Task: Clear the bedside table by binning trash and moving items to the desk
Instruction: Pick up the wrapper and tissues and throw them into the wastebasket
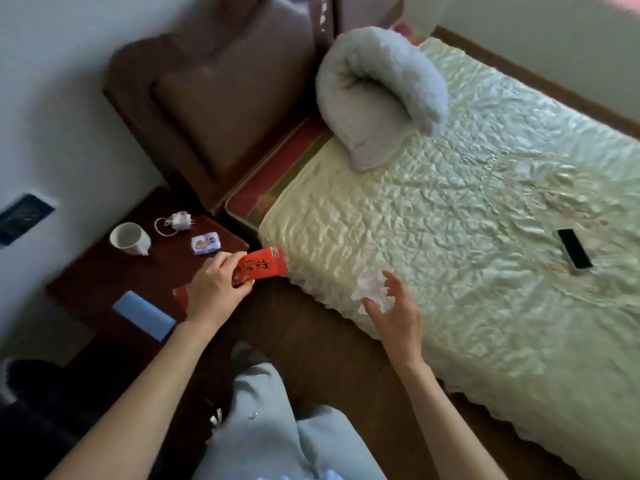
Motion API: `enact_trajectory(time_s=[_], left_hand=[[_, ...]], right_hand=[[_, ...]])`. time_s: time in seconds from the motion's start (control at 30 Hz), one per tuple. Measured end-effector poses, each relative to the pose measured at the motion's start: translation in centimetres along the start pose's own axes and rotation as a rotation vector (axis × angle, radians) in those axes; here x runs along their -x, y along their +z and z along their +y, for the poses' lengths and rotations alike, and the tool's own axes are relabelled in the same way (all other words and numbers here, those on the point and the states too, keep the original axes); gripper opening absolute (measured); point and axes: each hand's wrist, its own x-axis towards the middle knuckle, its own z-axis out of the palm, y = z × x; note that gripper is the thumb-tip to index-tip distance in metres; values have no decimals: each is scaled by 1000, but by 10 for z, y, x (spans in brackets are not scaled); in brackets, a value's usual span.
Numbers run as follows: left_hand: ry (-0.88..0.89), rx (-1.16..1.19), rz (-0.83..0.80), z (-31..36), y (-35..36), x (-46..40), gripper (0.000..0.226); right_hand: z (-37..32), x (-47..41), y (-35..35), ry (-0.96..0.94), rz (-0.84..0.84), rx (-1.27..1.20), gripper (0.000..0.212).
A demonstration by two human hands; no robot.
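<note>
My left hand (216, 289) grips a red drink carton (265, 266) with gold lettering, held above the right edge of the dark wooden bedside table (93, 285). My right hand (396, 311) holds a crumpled white tissue (372, 284) with loosely spread fingers, beside the bed's edge. On the table stand a white mug (130, 239), a white charger with its cable (176, 221), a small purple-and-white packet (206, 244) and a light blue box (143, 315).
A bed with a pale green quilted cover (450, 237) fills the right side, with a rolled grey blanket (381, 95) and a phone (575, 249) on it. A brown headboard (214, 109) stands behind the table. My legs in light trousers (277, 427) are below.
</note>
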Motion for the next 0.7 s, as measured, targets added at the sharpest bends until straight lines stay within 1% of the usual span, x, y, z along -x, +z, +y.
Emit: enact_trajectory(time_s=[0.17, 0.37, 0.53, 0.7], left_hand=[[188, 44, -86, 107, 29, 26, 55], [430, 73, -286, 226, 66, 49, 53], [607, 67, -412, 319, 105, 61, 50], [766, 101, -501, 412, 146, 77, 52]], right_hand=[[73, 73, -72, 138, 168, -16, 61], [142, 149, -137, 309, 392, -37, 59], [190, 188, -181, 484, 602, -82, 60], [239, 210, -221, 636, 745, -60, 58]])
